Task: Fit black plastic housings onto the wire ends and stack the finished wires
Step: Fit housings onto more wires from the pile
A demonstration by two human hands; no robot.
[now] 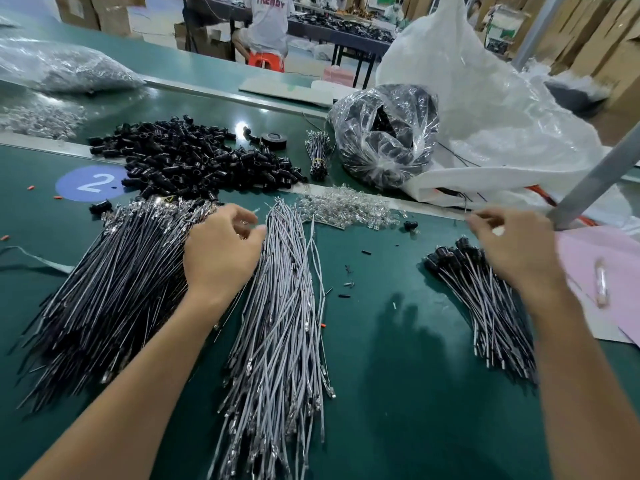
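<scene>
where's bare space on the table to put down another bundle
Widest bare patch: green table between the grey wires and the finished wires, with only small scraps at its far end. A smaller one lies by the blue 2 sticker. Crowded along the far side: black housings, clear parts.

Blue sticker [90, 183], black tape roll [273, 139], white plastic bag [485, 109], pink sheet [595, 258]

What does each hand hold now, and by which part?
The left hand seems to pinch a wire end above the grey wires. The right hand is blurred over the finished wires; its hold cannot be told.
</scene>
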